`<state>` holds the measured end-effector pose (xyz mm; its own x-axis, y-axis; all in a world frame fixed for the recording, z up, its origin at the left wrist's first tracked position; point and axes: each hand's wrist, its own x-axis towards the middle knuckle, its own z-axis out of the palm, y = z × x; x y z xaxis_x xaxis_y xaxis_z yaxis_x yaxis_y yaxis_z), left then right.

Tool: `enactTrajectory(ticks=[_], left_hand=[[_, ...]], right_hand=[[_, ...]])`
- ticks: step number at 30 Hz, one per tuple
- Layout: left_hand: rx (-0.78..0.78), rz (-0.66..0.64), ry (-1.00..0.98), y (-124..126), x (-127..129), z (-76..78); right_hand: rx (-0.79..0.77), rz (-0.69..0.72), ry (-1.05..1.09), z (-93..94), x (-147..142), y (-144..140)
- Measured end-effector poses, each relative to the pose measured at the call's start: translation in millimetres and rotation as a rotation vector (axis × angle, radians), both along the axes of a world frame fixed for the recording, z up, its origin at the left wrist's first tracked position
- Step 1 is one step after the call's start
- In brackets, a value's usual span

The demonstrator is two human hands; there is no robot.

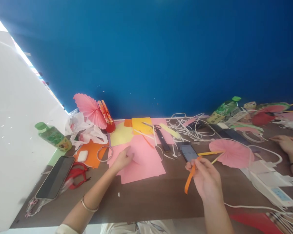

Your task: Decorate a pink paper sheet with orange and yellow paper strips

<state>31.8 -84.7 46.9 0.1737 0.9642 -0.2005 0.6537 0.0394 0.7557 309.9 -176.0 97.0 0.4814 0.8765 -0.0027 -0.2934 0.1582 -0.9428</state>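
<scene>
My left hand (123, 159) lies over a stack of pink paper (143, 172), its fingers apart and partly bent, with nothing visible between them. Whether the fingertips press on the top sheet is hard to see. On the right, my right hand (207, 175) is closed on an orange paper strip (189, 180), pinched between thumb and fingers, with its lower end hanging down. Just behind that hand lies a phone (188, 152) with a lit screen. Yellow and orange sheets (143, 126), scissors (150, 125) and a dark pen-shaped tool (163, 140) lie beyond the pink stack.
A green bottle (53, 136), a dark phone (55, 178), a white earbud case (82, 156) and a pink folded fan (89, 110) are at left. White cables (185, 130), a round pink fan (231, 153) and a power strip (271, 188) occupy the right, near another person's hand (286, 146).
</scene>
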Motion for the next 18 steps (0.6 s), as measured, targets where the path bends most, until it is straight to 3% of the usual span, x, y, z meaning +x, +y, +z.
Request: enactTrajectory(ticks=[2, 5, 9, 12, 14, 16, 18], left_hand=[[-0.021, -0.102, 0.214, -12, -1, 3.5], [0.112, -0.164, 0.499, -14, -7, 6.5], [0.483, -0.527, 0.385, 2, -15, -2.5], [0.625, -0.760, 0.379, 4, -13, -16.4], [0.643, -0.690, 0.487, -1, -8, -25.4], [0.616, -0.469, 0.642, -10, 1, -32.4], [0.592, -0.351, 0.726, -18, 10, -37.0]], right_hand=[[-0.081, 0.090, -0.037, -1.0, -2, 2], [-0.215, 0.250, -0.113, -1.0, -9, 6], [-0.304, 0.396, -0.192, 0.8, -24, 12], [-0.345, 0.491, -0.246, 2.4, -35, 17], [-0.373, 0.549, -0.282, 3.5, -40, 21], [-0.405, 0.600, -0.328, 3.8, -45, 26], [-0.436, 0.648, -0.402, 2.3, -50, 35]])
